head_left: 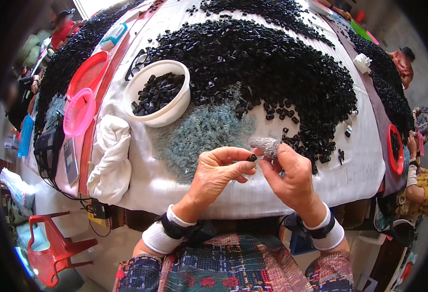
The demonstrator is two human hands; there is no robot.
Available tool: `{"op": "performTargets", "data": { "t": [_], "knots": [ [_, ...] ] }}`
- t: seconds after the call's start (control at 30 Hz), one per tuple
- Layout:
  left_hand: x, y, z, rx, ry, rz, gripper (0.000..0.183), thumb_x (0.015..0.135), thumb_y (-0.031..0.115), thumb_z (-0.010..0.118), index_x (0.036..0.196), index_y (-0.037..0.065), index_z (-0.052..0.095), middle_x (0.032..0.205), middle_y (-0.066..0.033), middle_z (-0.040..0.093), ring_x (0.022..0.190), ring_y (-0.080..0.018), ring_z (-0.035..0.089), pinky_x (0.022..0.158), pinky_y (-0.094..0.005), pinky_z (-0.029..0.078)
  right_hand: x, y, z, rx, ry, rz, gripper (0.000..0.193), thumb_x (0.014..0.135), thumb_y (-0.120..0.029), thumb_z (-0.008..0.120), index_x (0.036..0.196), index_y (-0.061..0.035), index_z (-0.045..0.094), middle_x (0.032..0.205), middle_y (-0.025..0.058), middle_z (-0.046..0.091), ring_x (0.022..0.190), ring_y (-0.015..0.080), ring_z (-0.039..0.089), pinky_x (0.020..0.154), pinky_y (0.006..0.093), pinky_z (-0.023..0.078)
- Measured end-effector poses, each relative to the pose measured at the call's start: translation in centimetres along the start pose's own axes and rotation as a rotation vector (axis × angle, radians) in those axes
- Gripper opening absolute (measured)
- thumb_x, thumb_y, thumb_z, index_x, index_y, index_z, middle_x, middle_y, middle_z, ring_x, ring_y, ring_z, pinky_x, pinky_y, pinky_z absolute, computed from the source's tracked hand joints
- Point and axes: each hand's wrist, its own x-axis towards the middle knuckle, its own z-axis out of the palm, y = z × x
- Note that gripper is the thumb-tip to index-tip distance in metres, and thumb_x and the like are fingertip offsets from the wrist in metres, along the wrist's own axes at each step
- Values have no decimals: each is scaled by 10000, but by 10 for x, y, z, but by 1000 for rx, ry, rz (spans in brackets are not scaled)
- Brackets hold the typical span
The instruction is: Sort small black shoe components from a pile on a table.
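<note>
Over the near part of the white-covered table, my left hand (211, 171) pinches a small black plastic piece (252, 157) between thumb and fingertips. My right hand (294, 175) is closed in a pinch close beside it, fingertips nearly meeting the piece. A grey knitted finger cover (265, 145) wraps one of its fingers. Whatever tiny thing the right fingertips hold is too small to make out. Just beyond my hands lies a pile of small coiled springs (202, 134). Behind the springs spreads a large heap of black plastic pieces (272, 63).
A white bowl (179, 108) with black pieces stands left of the springs. Nearby lie a crumpled white cloth (111, 158), a pink basin (79, 113) and a red basin (88, 74). A red chair (61, 248) is at lower left. Other people work along both sides.
</note>
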Motion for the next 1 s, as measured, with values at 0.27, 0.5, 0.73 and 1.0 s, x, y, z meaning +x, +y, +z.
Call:
{"op": "performTargets", "data": {
  "t": [0.27,0.5,0.73,1.0],
  "knots": [
    [-3,-1,0,-4,-46,-30,227,819,76,707,1017,-19,650,905,-117,691,783,-177,674,646,-270,551,0,3,6,46,55,-37,242,778,86,627,1011,22,620,845,126,635,662,185,634,532,277,497],
    [-1,-2,-7,-92,-28,-84,220,833,68,688,1031,-13,638,928,-136,687,792,-194,678,652,-271,553,-4,22,-13,145,254,187,286,857,57,554,1137,12,589,931,76,679,789,85,632,642,203,493],
    [0,0,-13,-213,-60,-110,175,851,42,651,1026,23,641,953,-155,675,768,-192,671,619,-287,546,-6,56,-40,-78,217,352,229,838,60,552,1056,12,601,843,91,676,764,115,652,664,236,508],
    [-1,0,-23,-225,-74,-122,179,853,37,646,1029,12,631,943,-148,673,759,-185,669,610,-279,549,3,84,-33,-297,132,238,152,773,74,558,919,33,571,862,194,628,794,347,627,697,375,507]
  ]
}}
